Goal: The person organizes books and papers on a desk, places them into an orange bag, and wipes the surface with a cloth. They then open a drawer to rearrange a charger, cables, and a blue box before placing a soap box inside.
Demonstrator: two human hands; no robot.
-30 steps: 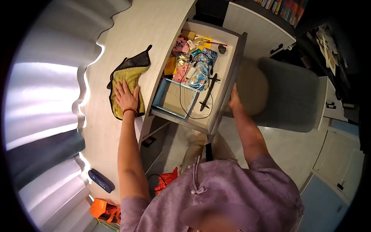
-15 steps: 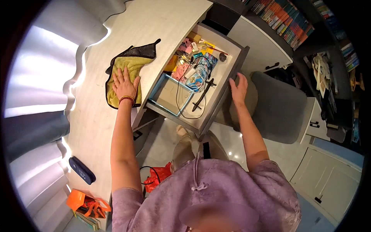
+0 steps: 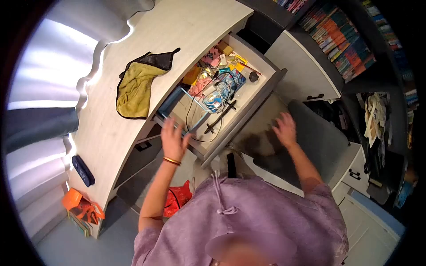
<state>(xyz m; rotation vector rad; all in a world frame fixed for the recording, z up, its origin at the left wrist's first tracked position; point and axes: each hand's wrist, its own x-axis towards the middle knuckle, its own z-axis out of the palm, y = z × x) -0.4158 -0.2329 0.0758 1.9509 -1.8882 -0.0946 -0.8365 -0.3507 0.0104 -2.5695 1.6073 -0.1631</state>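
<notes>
My left hand (image 3: 173,142) is in the air by the near left corner of the open drawer (image 3: 243,129), fingers spread and holding nothing. Its fingertips overlap the edge of a blue-rimmed box (image 3: 200,123) inside the drawer. To the right of the drawer front, my right hand (image 3: 285,129) hangs apart from it with open fingers. A black-edged yellow-green cloth (image 3: 135,88) lies crumpled on the desk. Tangled cables (image 3: 216,101), a black stick-like piece (image 3: 221,117) and small colourful items fill much of the drawer.
A grey chair (image 3: 317,137) stands right of the drawer. On the desk lies a dark blue case (image 3: 83,170), with an orange bag (image 3: 80,205) near its end. Bookshelves (image 3: 339,40) line the far right. A red plastic bag (image 3: 177,198) is down by my legs.
My left hand has left the cloth and come back to the drawer's near left corner. My right hand has moved off the drawer front, to the right and nearer to me.
</notes>
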